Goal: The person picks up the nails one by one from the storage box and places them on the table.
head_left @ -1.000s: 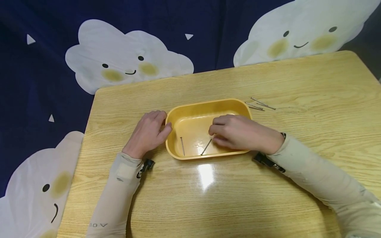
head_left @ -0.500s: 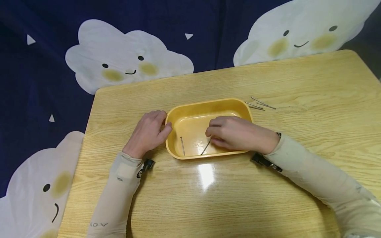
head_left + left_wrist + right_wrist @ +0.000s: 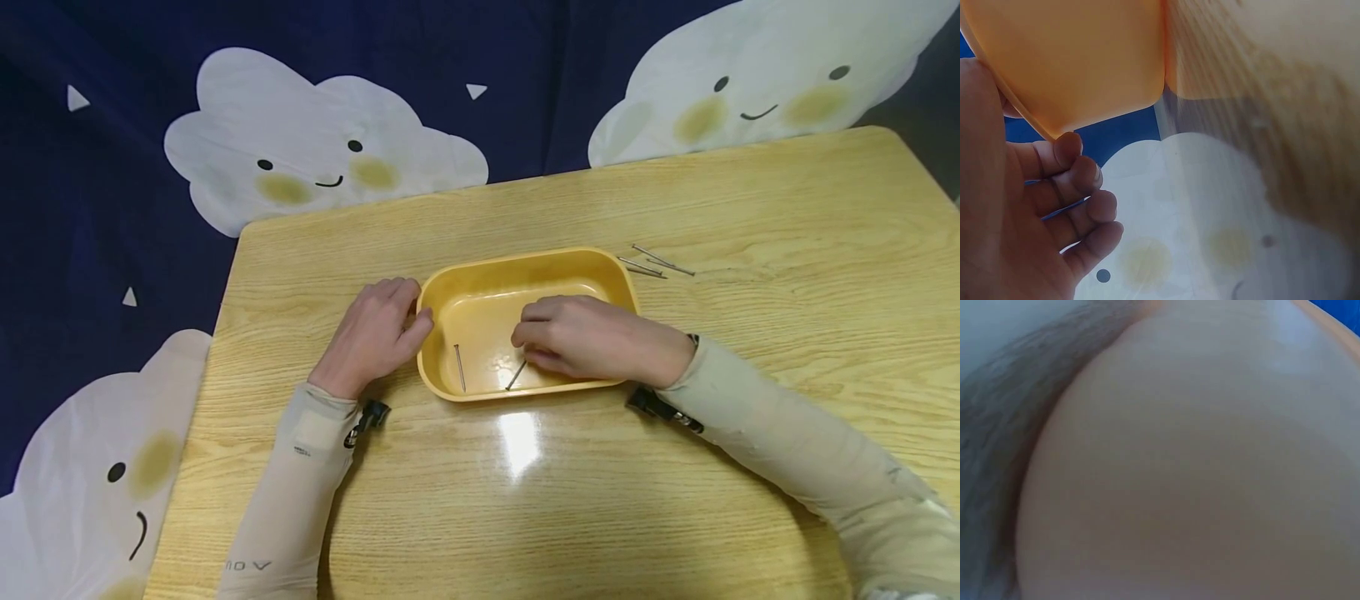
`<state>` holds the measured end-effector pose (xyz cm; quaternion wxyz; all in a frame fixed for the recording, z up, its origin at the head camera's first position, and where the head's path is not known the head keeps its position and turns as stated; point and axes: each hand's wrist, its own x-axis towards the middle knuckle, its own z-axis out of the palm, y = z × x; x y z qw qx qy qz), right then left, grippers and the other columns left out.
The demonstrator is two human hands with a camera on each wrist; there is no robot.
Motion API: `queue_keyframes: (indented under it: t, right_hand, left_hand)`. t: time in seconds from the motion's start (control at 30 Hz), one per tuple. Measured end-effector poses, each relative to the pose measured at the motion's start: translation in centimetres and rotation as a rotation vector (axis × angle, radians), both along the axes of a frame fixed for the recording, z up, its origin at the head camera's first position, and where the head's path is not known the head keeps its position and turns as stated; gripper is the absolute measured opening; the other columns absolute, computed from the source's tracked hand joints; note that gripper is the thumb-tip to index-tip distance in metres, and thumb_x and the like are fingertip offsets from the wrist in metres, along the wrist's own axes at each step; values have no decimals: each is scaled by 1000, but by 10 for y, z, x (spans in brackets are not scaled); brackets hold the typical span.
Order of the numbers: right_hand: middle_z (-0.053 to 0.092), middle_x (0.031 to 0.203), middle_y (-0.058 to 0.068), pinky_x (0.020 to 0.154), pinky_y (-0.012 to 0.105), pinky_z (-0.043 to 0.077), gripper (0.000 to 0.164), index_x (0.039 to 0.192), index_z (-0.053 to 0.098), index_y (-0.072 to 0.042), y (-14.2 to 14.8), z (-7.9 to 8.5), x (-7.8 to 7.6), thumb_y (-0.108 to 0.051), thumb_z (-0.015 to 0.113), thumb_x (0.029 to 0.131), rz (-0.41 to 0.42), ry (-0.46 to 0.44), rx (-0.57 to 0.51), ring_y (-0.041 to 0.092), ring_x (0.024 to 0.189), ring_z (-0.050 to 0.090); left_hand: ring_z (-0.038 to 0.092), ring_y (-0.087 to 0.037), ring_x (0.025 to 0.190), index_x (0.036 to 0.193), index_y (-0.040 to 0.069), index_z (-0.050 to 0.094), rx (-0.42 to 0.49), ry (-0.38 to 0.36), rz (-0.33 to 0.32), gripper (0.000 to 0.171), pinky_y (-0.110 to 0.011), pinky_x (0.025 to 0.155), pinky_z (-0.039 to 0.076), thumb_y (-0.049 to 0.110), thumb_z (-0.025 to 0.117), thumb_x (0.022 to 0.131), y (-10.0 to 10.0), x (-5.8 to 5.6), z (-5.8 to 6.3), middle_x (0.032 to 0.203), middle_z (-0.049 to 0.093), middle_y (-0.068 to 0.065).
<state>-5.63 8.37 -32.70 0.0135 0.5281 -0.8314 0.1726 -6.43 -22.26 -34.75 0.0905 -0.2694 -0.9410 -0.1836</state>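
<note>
In the head view, a yellow plastic tray (image 3: 525,262) with rounded corners stands on the table. My left hand (image 3: 375,329) grips its left end, thumb at the rim; the left wrist view shows the other fingers (image 3: 1099,206) curled outside below the rim. Inside the tray, my right hand (image 3: 588,337) has bent fingers over the upper end of a slanted nail (image 3: 514,377). Whether they pinch it is hidden. Another nail (image 3: 460,368) lies on the tray's floor towards the left. Blurred skin fills most of the right wrist view, with the tray's rim at its upper right.
Several loose nails (image 3: 656,265) lie on the wooden table (image 3: 570,492) just beyond the tray's right end. A dark blue cloth (image 3: 525,83) with white clouds hangs behind the table and at its left.
My right hand has moved slightly left and nearer, now covering more of the slanted nail's upper end. That nail, the tray and my left hand look unmoved.
</note>
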Motion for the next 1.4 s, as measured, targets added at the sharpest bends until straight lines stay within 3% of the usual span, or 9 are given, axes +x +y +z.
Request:
queue_keyframes:
  t: [0.37, 0.57, 0.87, 1.1, 1.4]
  right_hand:
    - [69, 92, -2, 78, 31, 57, 6, 100, 71, -14, -4, -8, -1, -15, 72, 93, 28, -32, 27, 13, 87, 63]
    - [72, 99, 1, 81, 33, 57, 13, 103, 73, -12, -3, -11, -3, -16, 75, 91, 3, -64, 50, 15, 92, 65]
    - [71, 102, -2, 83, 32, 56, 12, 105, 72, -15, -4, -14, -4, -15, 68, 94, 25, -90, 85, 15, 95, 63]
    - [70, 99, -1, 80, 30, 56, 5, 95, 73, -15, -4, -15, -3, -11, 71, 92, 58, -68, 56, 15, 93, 63]
    - [69, 91, -3, 78, 29, 56, 7, 93, 77, -15, -4, -14, -3, -9, 74, 91, 85, -67, 22, 14, 87, 63]
  left_hand:
    - [43, -22, 64, 78, 9, 49, 5, -2, 1, 23, -37, 67, 40, 26, 50, 94, 0, 0, 0, 69, 43, -3]
    - [43, -22, 65, 79, 9, 50, 1, 4, -1, 23, -36, 66, 39, 26, 51, 94, -1, 0, 0, 69, 44, -3]
    - [43, -22, 63, 78, 9, 49, 4, 16, -8, 23, -35, 64, 37, 26, 50, 94, -1, 0, -1, 69, 43, -3]
    - [42, -21, 63, 78, 9, 49, 7, 6, -5, 23, -35, 65, 38, 25, 51, 94, -1, 0, -1, 69, 43, -3]
    - [42, -21, 64, 78, 9, 49, 10, 7, -8, 23, -35, 65, 37, 26, 50, 94, 0, -1, -1, 69, 43, -3]
